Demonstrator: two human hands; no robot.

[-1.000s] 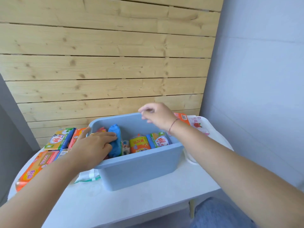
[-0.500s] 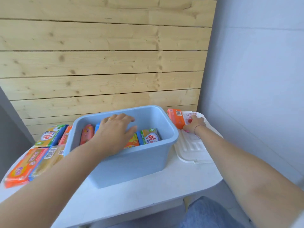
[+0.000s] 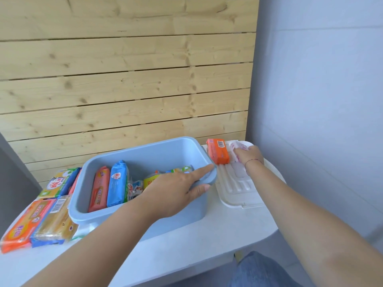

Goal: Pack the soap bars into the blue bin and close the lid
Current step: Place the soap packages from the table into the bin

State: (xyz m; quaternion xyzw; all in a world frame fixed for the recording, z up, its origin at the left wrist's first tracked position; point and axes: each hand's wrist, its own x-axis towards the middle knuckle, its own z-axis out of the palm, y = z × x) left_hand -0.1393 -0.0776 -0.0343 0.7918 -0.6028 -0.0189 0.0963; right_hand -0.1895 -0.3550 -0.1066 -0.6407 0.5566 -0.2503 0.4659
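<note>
Left hand (image 3: 178, 191) pinched the blue plastic bin's (image 3: 145, 222) right rim — right hand (image 3: 247, 156), right of frame, lay loosely open over a clear-wrapped soap bar (image 3: 237, 162) on the white ribbed lid (image 3: 238, 187); grip it fully before lifting.

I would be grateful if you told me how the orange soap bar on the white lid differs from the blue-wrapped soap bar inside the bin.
The orange soap bar lies outside the blue plastic bin, on the white ribbed lid; the blue-wrapped soap bar is already packed. The orange one rests flat beside the right hand; the blue one stands on edge among other bars. Both are wrapped rectangular bars.
</note>
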